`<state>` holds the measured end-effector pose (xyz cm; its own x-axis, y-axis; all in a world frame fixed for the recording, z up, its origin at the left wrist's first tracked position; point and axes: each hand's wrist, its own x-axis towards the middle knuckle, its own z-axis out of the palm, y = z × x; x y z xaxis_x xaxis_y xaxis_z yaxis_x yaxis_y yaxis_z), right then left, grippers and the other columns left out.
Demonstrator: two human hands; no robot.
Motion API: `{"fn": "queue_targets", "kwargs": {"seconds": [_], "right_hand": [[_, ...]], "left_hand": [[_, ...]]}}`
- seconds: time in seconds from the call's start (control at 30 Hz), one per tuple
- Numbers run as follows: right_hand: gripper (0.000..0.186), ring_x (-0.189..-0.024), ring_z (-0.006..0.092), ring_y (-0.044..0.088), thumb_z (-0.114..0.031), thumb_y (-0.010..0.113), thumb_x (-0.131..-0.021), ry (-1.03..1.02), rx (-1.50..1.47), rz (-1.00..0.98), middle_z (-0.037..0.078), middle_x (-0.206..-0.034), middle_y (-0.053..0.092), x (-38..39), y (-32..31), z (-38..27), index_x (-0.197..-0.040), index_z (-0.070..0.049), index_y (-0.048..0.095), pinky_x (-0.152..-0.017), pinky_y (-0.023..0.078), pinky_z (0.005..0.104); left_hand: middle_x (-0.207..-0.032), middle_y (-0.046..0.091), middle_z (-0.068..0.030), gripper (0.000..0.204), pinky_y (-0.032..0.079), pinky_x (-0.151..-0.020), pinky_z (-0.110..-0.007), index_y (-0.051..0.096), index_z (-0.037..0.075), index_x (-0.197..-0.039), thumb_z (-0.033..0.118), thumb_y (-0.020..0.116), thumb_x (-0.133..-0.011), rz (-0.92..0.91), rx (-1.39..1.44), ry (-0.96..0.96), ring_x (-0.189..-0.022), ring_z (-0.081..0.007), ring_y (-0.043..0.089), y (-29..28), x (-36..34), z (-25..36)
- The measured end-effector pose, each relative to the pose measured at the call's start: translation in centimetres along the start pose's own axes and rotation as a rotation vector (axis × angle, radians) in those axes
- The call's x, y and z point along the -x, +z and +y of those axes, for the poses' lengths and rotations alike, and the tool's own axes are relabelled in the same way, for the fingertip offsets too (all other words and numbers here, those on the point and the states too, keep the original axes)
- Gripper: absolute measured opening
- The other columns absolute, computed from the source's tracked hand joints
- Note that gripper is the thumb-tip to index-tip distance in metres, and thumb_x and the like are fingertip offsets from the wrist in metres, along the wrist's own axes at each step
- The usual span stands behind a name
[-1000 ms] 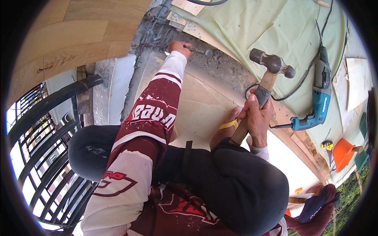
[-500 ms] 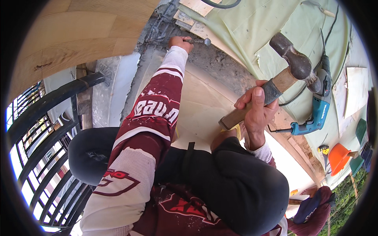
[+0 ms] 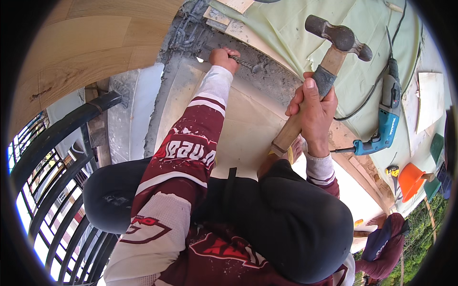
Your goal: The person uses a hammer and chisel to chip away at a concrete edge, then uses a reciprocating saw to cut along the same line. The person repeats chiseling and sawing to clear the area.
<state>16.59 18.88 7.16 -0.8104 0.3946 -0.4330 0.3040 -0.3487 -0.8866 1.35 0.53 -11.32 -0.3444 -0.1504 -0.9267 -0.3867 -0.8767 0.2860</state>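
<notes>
My left hand (image 3: 223, 60), at the end of my outstretched arm, is closed round a ridged steel chisel (image 3: 245, 63) lying low over the rough grey concrete strip (image 3: 272, 78), its round struck end toward the right. My right hand (image 3: 312, 107) grips the wooden handle of a ball-peen hammer (image 3: 336, 35), wrapped with dark tape below the head, which is raised to the right of the chisel. Beyond the hammer, a teal-and-grey rotary drill (image 3: 386, 124) with a long bit lies on a pale green sheet (image 3: 267, 19).
A wooden plank floor (image 3: 95, 33) is upper left, with black metal railing (image 3: 57, 143) below it. Loose tile pieces (image 3: 229, 21) border the concrete. An orange plastic container (image 3: 411, 181) and yellow tape measure (image 3: 392, 172) sit right. Another person (image 3: 384, 250) is at lower right.
Since half a second ago my right hand has lifted the hammer up and slightly left. My left hand with the chisel has shifted slightly down and right.
</notes>
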Motion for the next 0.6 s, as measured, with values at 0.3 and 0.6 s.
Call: {"fn": "queue_targets", "kwargs": {"seconds": [0.3,0.6], "right_hand": [[0.026,-0.046,0.0131,0.055,-0.021,0.063,-0.098,0.081,-0.155,0.056,0.005,-0.063,0.056,2.4,-2.4,3.0,-0.108,0.001,0.053,-0.046,0.044,0.027],[0.023,-0.048,0.0142,0.056,-0.017,0.065,-0.094,0.199,-0.225,0.142,0.006,-0.069,0.058,-1.0,-5.6,3.5,-0.104,0.001,0.055,-0.047,0.047,0.0282]], "left_hand": [[-0.078,0.042,-0.0062,0.01,0.04,-0.049,-0.029,0.04,0.007,-0.089,-0.002,0.036,-0.087,0.093,-0.078,-0.045,-0.06,-0.0187,0.044,-1.0,-1.9,-0.5],[-0.067,0.043,-0.0025,0.018,0.039,-0.05,-0.03,0.043,0.01,-0.082,0.017,0.044,-0.098,0.067,-0.276,-0.101,-0.057,-0.0147,0.04,-3.2,0.4,-3.3]]}}
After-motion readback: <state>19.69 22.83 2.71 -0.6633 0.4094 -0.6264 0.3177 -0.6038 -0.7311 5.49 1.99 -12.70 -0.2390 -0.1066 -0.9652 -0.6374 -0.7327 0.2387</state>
